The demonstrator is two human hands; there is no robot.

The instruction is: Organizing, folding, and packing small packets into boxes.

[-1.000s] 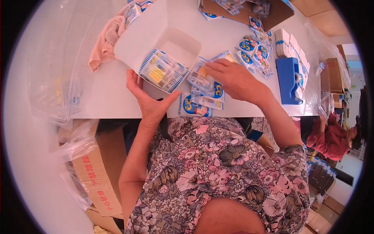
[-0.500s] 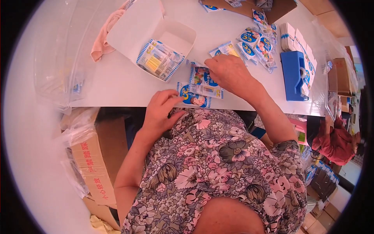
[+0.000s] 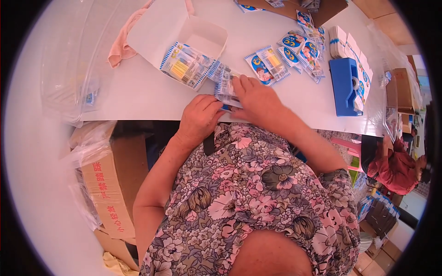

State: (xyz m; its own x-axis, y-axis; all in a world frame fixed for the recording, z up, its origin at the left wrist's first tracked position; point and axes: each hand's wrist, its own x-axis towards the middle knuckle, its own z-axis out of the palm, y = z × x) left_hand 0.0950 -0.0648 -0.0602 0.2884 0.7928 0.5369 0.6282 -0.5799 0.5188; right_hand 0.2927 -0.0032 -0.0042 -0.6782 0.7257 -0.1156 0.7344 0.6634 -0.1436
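Note:
At the near table edge, both my hands close around a small stack of blue-and-white plastic packets (image 3: 224, 86). My left hand (image 3: 199, 117) has its fingers curled on the stack's near left side. From the right, my right hand (image 3: 258, 100) grips it with the fingers over the top; parts of the lower packets are hidden. Just beyond them, an open white box (image 3: 212, 33) holds similar packets (image 3: 185, 64) with yellow and clear contents showing. Right of the stack, two packets (image 3: 267, 66) lie side by side on the table, apart from my hands.
A heap of packets (image 3: 304, 49) lies farther right, below a brown carton (image 3: 329, 11). Near it stand a blue tape dispenser (image 3: 341, 87) and stacked white cartons (image 3: 338, 40). A pink cloth (image 3: 123, 43) lies behind the box. Someone in red (image 3: 397, 169) is at far right.
My right hand has come nearer and slightly left, onto the packets. My left hand has moved right and closed on them. The overlapping packets are now gathered into one stack between both hands.

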